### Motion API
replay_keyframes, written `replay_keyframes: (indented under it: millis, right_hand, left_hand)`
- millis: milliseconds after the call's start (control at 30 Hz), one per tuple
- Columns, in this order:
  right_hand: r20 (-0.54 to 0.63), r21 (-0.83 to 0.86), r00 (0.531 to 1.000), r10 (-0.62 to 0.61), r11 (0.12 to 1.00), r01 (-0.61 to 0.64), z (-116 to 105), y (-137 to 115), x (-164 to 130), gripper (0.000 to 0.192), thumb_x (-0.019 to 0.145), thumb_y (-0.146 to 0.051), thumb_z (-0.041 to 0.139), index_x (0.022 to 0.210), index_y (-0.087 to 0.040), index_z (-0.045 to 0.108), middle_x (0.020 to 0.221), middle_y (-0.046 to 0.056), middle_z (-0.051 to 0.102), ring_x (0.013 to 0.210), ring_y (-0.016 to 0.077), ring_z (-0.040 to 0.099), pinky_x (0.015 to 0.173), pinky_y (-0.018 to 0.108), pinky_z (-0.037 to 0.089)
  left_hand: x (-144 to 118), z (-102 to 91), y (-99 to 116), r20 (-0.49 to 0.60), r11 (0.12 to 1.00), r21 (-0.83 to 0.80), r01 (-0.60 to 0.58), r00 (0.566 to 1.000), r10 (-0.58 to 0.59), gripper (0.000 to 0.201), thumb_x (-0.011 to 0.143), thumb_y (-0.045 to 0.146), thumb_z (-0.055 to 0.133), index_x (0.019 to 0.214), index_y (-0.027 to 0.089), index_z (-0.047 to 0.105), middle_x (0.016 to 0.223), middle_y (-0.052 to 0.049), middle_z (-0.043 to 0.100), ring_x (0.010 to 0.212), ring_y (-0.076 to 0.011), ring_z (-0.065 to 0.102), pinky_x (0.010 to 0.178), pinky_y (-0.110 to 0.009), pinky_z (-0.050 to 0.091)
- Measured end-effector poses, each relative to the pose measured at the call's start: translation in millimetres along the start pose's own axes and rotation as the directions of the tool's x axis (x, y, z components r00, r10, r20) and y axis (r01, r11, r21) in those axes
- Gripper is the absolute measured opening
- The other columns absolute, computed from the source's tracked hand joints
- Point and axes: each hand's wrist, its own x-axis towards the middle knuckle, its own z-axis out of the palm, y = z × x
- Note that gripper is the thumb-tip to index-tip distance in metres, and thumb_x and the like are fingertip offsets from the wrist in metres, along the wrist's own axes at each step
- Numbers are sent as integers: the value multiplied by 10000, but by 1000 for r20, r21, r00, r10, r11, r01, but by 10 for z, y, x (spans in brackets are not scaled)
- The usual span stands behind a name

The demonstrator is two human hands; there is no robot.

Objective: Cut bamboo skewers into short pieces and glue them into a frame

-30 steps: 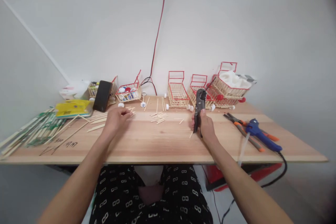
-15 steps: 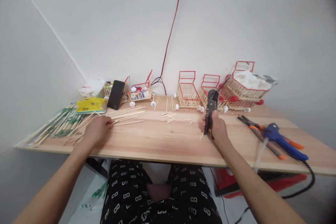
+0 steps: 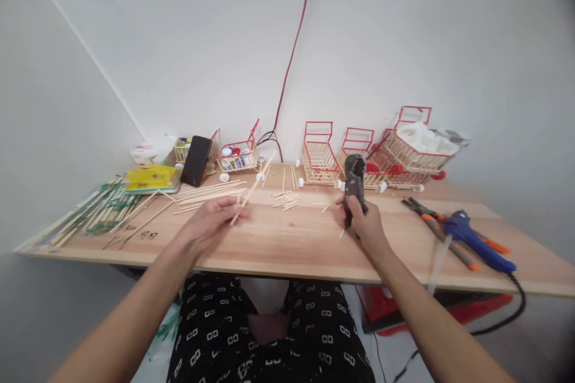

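Note:
Between the fingers of my left hand (image 3: 215, 220) is a thin wooden stick (image 3: 257, 182), tilted up to the right. My right hand (image 3: 366, 221) is closed around a dark hand cutter (image 3: 354, 182), held upright above the table. A short bit of stick (image 3: 342, 231) shows just below that hand; whether it is gripped too, I cannot tell. Long loose sticks (image 3: 211, 192) lie behind my left hand. A small pile of short cut sticks (image 3: 287, 199) rests on the table between both hands.
Several small stick-built carts (image 3: 320, 161) stand along the wall. At right lie orange-handled pliers (image 3: 431, 227) and a blue glue gun (image 3: 478, 239) with its cord over the edge. Left are a phone (image 3: 196, 160), a yellow packet (image 3: 150, 178) and wrapped sticks (image 3: 105, 203).
My left hand has moved right from the loose sticks, bringing one stick up with it. The cutter in my right hand has shifted slightly left.

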Motion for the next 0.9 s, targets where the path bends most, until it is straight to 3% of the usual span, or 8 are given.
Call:
replay_keyframes:
  millis: [100,233,333,500,700,900]
  right_hand:
    - [43,-79,998,-34,996,38,23,-28,-21,380,863,-496,525,882,-145,671,523,-38,483,475,99,440,496,231,363]
    - [104,-36,994,-38,998,42,18,-14,-21,356,854,-465,548,953,-146,671,567,-37,500,525,108,468,540,238,387]
    - [98,22,995,-6,1000,4,-1,4,-2,336,815,-473,597,835,-144,658,618,-8,561,586,126,521,589,251,421]
    - [36,142,996,81,986,-86,-21,40,48,358,768,-483,644,612,-168,577,557,-5,567,550,122,514,568,248,419]
    - [0,171,997,79,982,-78,-25,85,76,362,754,-489,655,592,-176,576,543,-16,570,538,115,512,554,239,412]
    - [-19,138,998,65,988,-62,-22,93,81,357,763,-490,648,607,-177,575,543,-19,572,531,115,519,549,240,417]
  left_hand:
    - [192,636,-166,210,956,-251,155,972,-103,295,617,268,820,831,108,694,736,-59,684,648,-99,586,627,-202,438]
    - [433,1317,-358,392,929,-260,262,908,-146,257,612,240,827,784,92,707,745,-81,701,629,-87,585,571,-179,410]
    - [514,1596,-394,453,939,-209,273,878,-155,270,604,271,831,756,84,707,727,-96,710,595,-87,584,558,-189,404]
    - [464,1684,-344,493,957,-97,275,848,-193,312,647,321,804,825,79,720,778,-128,731,624,-116,634,567,-198,432]
    - [358,1641,-317,563,908,-110,405,778,-279,228,816,248,659,966,81,701,926,-163,734,792,-169,698,662,-221,495]
    - [349,1668,-313,579,883,-135,450,759,-298,191,879,188,570,979,71,682,952,-172,729,829,-175,704,693,-235,506]
